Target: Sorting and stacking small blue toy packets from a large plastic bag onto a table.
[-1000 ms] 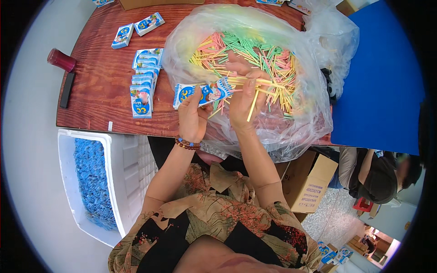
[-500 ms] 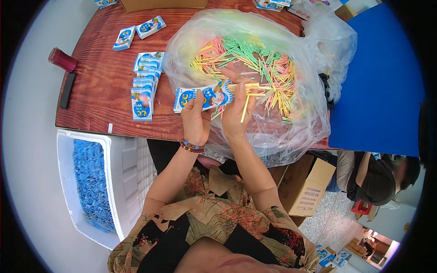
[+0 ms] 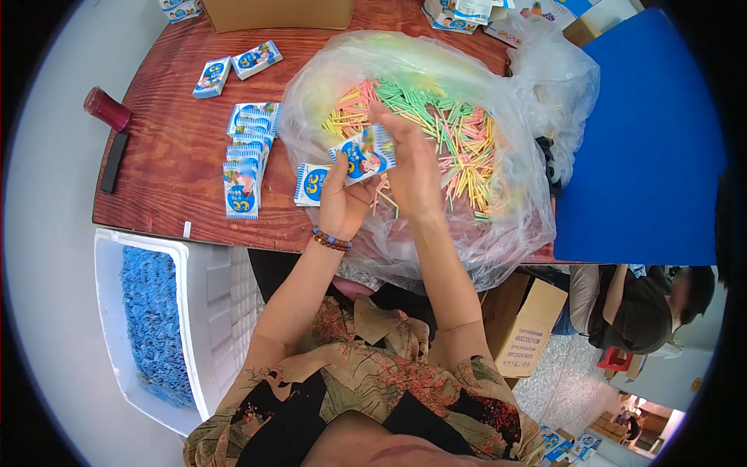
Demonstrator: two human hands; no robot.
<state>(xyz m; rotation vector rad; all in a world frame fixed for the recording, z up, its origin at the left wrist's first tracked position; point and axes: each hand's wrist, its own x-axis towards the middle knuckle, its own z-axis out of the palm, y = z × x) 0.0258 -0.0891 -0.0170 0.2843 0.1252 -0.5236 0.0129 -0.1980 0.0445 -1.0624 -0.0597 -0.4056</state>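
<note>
On the reddish wooden counter (image 3: 171,156), a broad clear bag (image 3: 311,101), and over its left part the right hand (image 3: 414,167) and left hand (image 3: 346,201) with a blue-and-white packet (image 3: 364,156) between them.
Left of the bag lies an overlapping row of like packets (image 3: 244,187); the right hand's fingers reach up along the held packet's right end, their grip unclear, while the left hand pinches its near left edge; a second packet (image 3: 310,187) shows just left of that thumb; smallest, coloured sticks (image 3: 467,140) fill the bag.
</note>
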